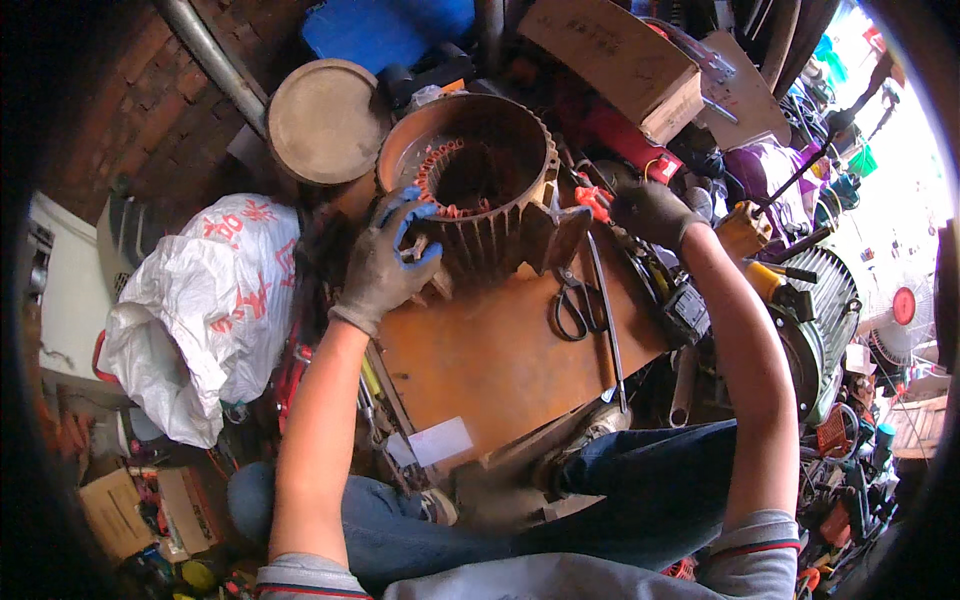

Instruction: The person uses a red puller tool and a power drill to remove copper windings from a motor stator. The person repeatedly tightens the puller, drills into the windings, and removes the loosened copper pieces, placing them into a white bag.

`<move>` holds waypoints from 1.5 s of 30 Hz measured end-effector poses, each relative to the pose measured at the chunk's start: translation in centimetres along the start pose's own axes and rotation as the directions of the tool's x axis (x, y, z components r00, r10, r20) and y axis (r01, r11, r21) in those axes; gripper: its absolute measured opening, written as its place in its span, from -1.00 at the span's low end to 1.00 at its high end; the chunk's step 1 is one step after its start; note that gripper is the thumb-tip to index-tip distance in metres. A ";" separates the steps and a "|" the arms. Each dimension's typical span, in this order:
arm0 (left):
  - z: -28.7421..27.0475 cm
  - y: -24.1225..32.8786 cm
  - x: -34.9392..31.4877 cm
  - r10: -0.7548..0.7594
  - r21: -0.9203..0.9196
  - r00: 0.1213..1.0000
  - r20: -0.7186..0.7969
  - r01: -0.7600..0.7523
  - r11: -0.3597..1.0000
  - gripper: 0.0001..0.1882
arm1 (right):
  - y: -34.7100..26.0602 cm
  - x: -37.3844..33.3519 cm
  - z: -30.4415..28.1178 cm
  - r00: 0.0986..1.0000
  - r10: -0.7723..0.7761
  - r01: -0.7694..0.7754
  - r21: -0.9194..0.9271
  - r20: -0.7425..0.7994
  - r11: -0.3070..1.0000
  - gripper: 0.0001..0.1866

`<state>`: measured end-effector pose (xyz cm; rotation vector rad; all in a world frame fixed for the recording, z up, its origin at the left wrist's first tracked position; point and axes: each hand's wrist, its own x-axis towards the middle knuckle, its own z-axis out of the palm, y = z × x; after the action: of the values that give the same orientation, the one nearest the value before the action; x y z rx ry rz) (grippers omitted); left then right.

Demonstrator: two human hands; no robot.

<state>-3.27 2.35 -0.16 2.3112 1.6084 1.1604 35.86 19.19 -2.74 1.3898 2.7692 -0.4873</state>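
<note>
A rusty, finned electric motor housing (480, 240) stands on a brown board (440, 345) in front of me, its round opening facing up. Reddish-orange windings (440, 170) ring its inside. My left hand (392, 255), in a grey-brown glove with blue showing at the fingers, grips the housing's near left side and rim. To the right, my gloved right hand (648, 212) is closed beside a red-orange object (596, 203) at its fingertips; blur hides what exactly it holds. Black-handled scissors (573, 305) and a long thin metal rod (606, 320) lie right of the housing.
A round lid-like disc (328, 122) leans behind the housing. Cardboard boxes (610, 60) sit at the back. At left stands a white plastic sack (210, 310); at right, a green finned motor (825, 320) amid tools and cables. A white paper slip (440, 442) lies at the board's near edge.
</note>
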 end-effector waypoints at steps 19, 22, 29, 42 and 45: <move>-5.4 -7.7 5.9 -0.257 -0.718 0.911 0.323 0.413 0.560 -0.18 | -17.8 6.2 1.2 0.870 0.362 -0.011 0.721 -0.334 0.693 -0.28; -3.4 -10.3 9.6 -0.554 -0.642 0.791 0.259 0.570 0.513 -0.15 | -14.7 9.5 0.3 0.974 0.213 -0.078 0.775 -0.074 0.627 -0.19; 0.1 -15.9 9.7 -0.707 -0.466 0.691 0.147 0.679 0.567 -0.44 | -14.8 12.4 0.8 0.912 0.411 -0.202 0.891 0.018 0.408 -0.47; -0.5 -6.7 3.4 -0.637 -0.707 0.770 -0.023 0.438 0.555 -0.51 | -16.9 3.8 3.0 0.846 0.379 0.013 0.725 -0.375 0.688 -0.54; -0.5 -5.7 1.3 -0.652 -0.745 0.758 -0.038 0.413 0.523 -0.53 | -17.5 1.7 2.9 0.861 0.392 -0.019 0.748 -0.326 0.664 -0.56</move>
<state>-7.67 5.79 -1.80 1.0528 1.4214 1.6245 20.77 9.91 -0.96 2.2137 2.7745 -1.5786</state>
